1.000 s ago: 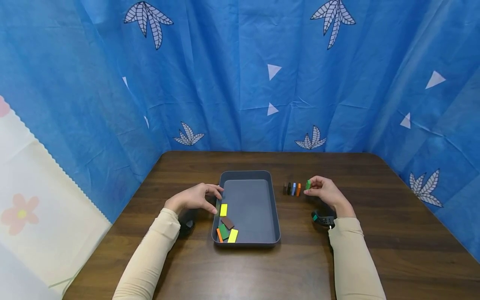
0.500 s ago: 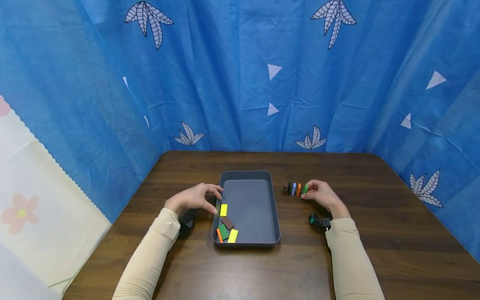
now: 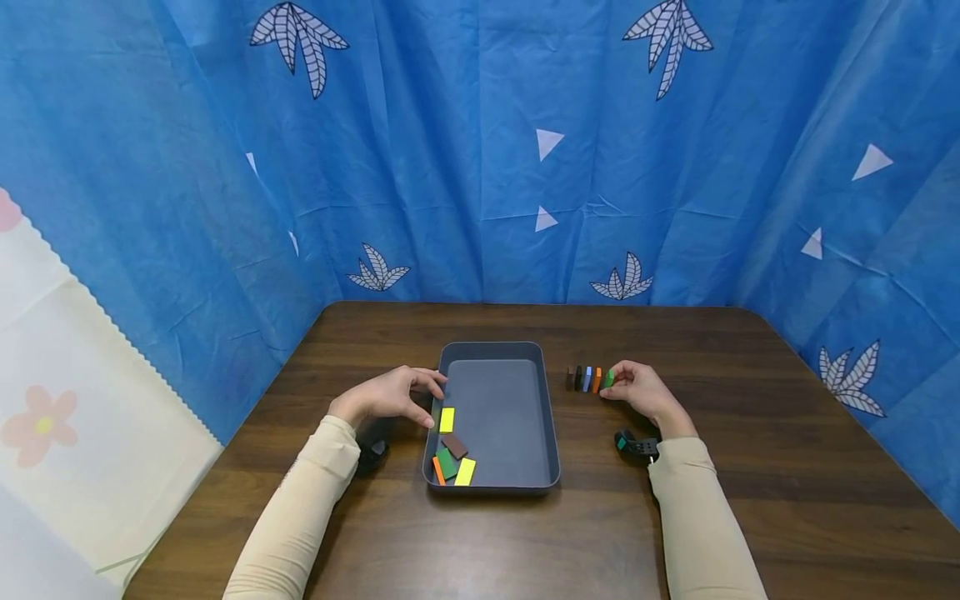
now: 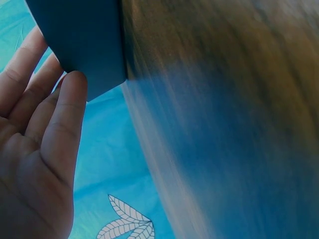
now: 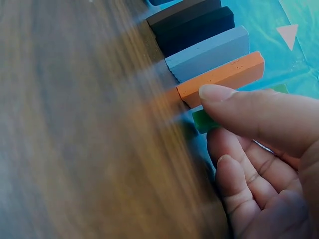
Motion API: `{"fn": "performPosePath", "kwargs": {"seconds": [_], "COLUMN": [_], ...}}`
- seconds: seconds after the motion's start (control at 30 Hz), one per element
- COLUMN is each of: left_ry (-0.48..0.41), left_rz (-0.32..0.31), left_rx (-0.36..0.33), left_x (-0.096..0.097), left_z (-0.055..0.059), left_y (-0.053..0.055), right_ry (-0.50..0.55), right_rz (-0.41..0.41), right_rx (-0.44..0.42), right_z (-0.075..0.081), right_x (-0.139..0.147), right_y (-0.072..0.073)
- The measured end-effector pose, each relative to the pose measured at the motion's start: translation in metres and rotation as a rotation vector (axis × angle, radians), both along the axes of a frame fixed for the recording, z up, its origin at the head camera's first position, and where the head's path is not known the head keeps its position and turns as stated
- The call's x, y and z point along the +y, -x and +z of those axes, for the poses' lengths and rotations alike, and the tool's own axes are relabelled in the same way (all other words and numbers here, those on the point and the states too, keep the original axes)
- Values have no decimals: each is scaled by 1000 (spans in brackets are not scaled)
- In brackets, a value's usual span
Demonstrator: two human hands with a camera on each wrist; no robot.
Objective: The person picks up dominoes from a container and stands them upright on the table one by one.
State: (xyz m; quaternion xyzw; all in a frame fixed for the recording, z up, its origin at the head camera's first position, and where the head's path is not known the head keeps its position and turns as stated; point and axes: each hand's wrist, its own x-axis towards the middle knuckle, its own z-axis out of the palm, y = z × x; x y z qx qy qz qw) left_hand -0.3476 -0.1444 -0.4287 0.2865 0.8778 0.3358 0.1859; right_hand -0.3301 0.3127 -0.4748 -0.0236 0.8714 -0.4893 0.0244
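Observation:
My right hand (image 3: 643, 395) pinches a green domino (image 5: 203, 121) between thumb and fingers; it stands on edge at the right end of a short row. Beside it in the row stand an orange domino (image 5: 224, 77), a light blue domino (image 5: 209, 52), a black domino (image 5: 197, 32) and a dark brown domino (image 5: 182, 15). The fingers cover much of the green one. My left hand (image 3: 393, 395) rests against the left side of a dark grey tray (image 3: 553, 433), its fingers loosely bent and nothing gripped, the fingertips near the wall in the left wrist view.
Inside the tray's left side lie several loose dominoes: yellow (image 3: 447, 420), brown (image 3: 454, 445), green (image 3: 447, 463), orange (image 3: 438, 471) and another yellow one (image 3: 465, 472). The tray stands on a dark wooden table (image 3: 495, 550), with a blue curtain (image 3: 480, 167) behind.
My right hand has moved left with the green domino, from a gap right of the row to close beside the orange one. The left hand has stayed in place.

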Motion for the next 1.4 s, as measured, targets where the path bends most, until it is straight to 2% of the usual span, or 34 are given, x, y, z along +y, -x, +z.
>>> {"fn": "performPosePath", "kwargs": {"seconds": [0.7,1.3,1.4], "left_ry": [-8,-16,-7], "left_rz": [8,31,18], "left_rx": [-8,-26,-7], "left_x": [0,1,0], "left_z": [1,0,0], "left_y": [-2,-2,-2], "right_ry": [-52,-23,-18], "right_rz": [-41,-33,-29], "right_rx": [30,10,9], "right_z": [1,2,2], "right_x": [-5,-6,-6], "right_y": [1,-2,-3]}}
